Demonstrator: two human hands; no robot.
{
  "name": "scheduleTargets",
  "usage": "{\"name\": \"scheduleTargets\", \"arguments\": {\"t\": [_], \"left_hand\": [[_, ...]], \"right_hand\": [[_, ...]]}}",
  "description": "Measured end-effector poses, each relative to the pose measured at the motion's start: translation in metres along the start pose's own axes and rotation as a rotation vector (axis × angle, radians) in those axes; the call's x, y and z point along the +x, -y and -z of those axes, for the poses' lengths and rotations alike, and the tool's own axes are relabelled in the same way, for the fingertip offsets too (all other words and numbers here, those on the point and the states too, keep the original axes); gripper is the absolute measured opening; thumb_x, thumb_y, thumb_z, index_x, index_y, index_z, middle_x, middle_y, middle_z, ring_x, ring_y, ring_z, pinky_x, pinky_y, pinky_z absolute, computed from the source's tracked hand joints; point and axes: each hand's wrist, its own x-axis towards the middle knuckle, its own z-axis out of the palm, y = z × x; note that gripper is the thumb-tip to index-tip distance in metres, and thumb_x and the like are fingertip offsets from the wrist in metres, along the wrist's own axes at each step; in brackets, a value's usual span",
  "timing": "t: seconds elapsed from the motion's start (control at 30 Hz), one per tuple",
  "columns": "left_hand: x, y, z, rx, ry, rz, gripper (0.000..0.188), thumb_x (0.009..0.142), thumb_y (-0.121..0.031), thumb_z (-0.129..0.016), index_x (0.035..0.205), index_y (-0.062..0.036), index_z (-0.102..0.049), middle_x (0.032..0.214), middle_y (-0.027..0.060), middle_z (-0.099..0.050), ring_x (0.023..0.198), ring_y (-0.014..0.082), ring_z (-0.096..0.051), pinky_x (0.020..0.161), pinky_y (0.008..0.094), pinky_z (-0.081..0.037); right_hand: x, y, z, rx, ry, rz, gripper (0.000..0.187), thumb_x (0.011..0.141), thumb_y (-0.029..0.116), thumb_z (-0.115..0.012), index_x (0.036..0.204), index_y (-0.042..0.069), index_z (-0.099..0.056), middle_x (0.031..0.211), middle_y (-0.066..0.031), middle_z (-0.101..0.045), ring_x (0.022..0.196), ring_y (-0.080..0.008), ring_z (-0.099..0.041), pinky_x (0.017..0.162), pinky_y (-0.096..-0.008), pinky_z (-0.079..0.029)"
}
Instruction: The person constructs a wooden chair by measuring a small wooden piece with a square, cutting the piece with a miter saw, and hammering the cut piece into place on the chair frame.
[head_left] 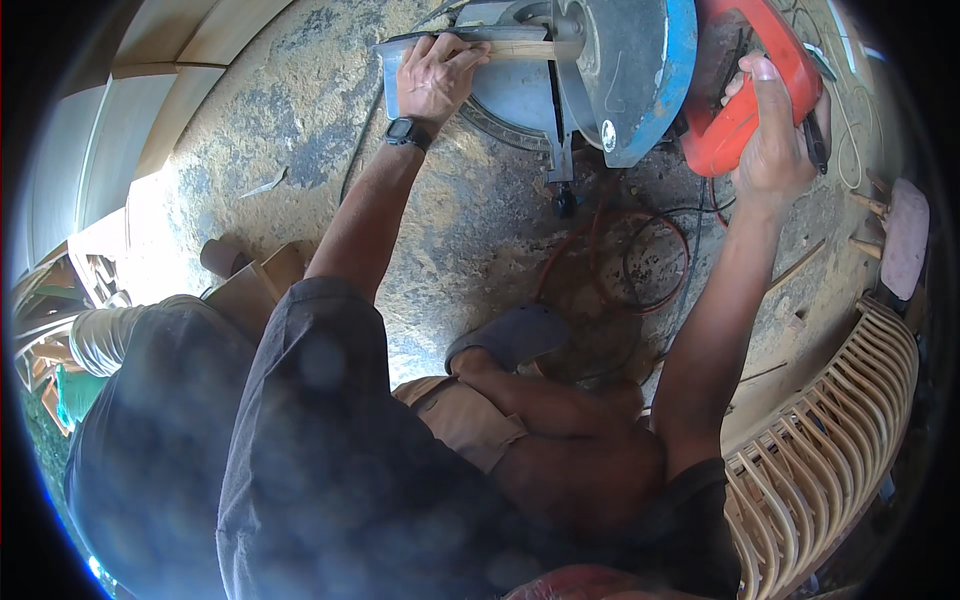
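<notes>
A miter saw stands on the floor ahead of me, with a blue-edged guard (680,80), a grey metal base (512,105) and a red handle (712,150). Across the base, along its fence, lies a narrow wooden strip (522,50). My left hand (437,80), a dark watch on its wrist, presses the strip with its fingers bent over it, left of the guard. My right hand (775,135) is wrapped round the red handle, thumb on top. A slim black object (815,145) shows beside that hand; its kind is unclear. The guard hides the blade.
An orange hose (545,268) and dark cables coil on the stained floor near the saw. Pale boards (140,100) stand at the upper left. Many curved wooden slats (820,440) stand in a row at the lower right. My foot in a dark clog (512,335) is below the saw.
</notes>
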Motion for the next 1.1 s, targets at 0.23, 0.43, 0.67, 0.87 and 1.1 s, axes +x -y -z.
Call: {"name": "scheduleTargets", "arguments": {"t": [0.23,0.43,0.67,0.87,1.1], "left_hand": [[0.001,-0.002,0.000,0.010,0.002,-0.010,0.023,0.084,-0.018,-0.079,0.100,-0.0335,-0.081,0.092,-0.0122,-0.067,0.086,0.0158,-0.062,0.078,0.0351,-0.051],[-0.001,0.001,0.001,0.016,0.001,-0.009,0.023,0.083,-0.018,-0.079,0.100,-0.0340,-0.081,0.093,-0.0122,-0.067,0.086,0.0161,-0.062,0.077,0.0353,-0.052],[0.002,-0.003,-0.001,0.021,-0.006,-0.005,0.023,0.084,-0.017,-0.079,0.100,-0.0343,-0.081,0.093,-0.0126,-0.067,0.086,0.0161,-0.062,0.077,0.0349,-0.052],[0.000,0.000,0.000,0.062,0.028,-0.019,0.021,0.085,-0.024,-0.080,0.104,-0.0347,-0.081,0.096,-0.0111,-0.069,0.087,0.0165,-0.062,0.079,0.0347,-0.052],[0.000,-0.001,-0.001,0.079,0.041,-0.017,0.021,0.085,-0.026,-0.080,0.104,-0.0345,-0.082,0.098,-0.0108,-0.070,0.087,0.0169,-0.062,0.080,0.0343,-0.053]], "right_hand": [[0.000,0.001,0.001,0.007,0.013,-0.018,0.019,0.094,0.005,-0.068,0.109,-0.005,-0.062,0.092,-0.0143,-0.070,0.069,-0.0177,-0.064,0.062,-0.0320,-0.054],[-0.001,-0.001,-0.002,0.004,-0.014,-0.041,0.020,0.094,0.006,-0.068,0.109,-0.005,-0.061,0.093,-0.0144,-0.070,0.071,-0.0181,-0.064,0.065,-0.0319,-0.054],[-0.004,0.002,-0.001,0.002,-0.032,-0.039,0.021,0.093,0.004,-0.068,0.110,-0.006,-0.060,0.094,-0.0156,-0.070,0.072,-0.0191,-0.065,0.066,-0.0326,-0.055],[-0.008,-0.002,0.000,-0.043,-0.008,0.016,0.020,0.094,0.004,-0.067,0.109,-0.007,-0.060,0.094,-0.0158,-0.070,0.072,-0.0187,-0.064,0.066,-0.0328,-0.055],[-0.015,-0.009,0.005,-0.148,0.013,0.109,0.018,0.094,0.003,-0.065,0.108,-0.007,-0.060,0.092,-0.0159,-0.069,0.070,-0.0196,-0.064,0.066,-0.0331,-0.054]]}}
